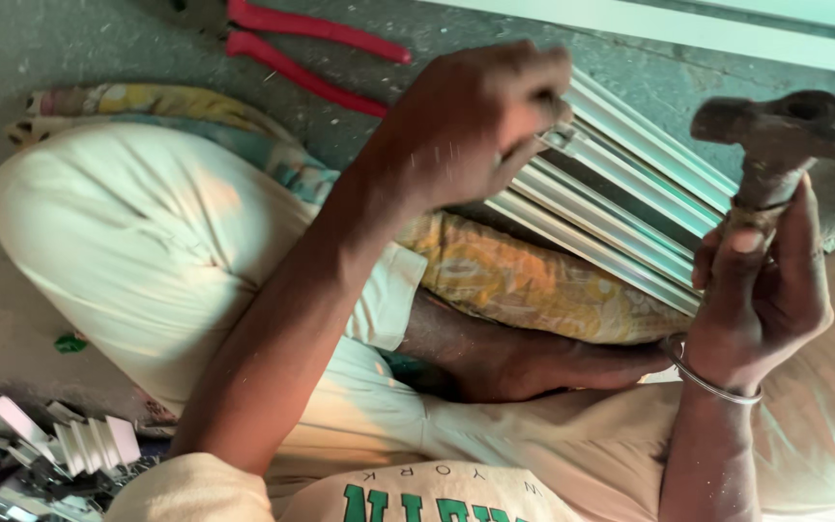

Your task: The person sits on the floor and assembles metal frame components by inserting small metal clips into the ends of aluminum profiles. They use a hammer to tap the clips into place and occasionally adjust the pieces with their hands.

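My left hand (471,121) is closed on the end of a pale ribbed metal frame section (620,208) that lies slanted across my lap. My right hand (761,290) grips a claw hammer (790,135) close under its dark head, which is raised at the right, above the frame. A metal bangle (707,382) circles my right wrist. I sit cross-legged in cream trousers (137,242), and my bare foot (533,362) rests under a patterned yellow cloth (524,280) that lies beneath the frame.
Red-handled pliers (306,48) lie on the grey concrete floor (12,48) at the top. A heap of small white and metal corner pieces (45,454) sits at the lower left. A long pale frame bar (727,29) runs along the top right.
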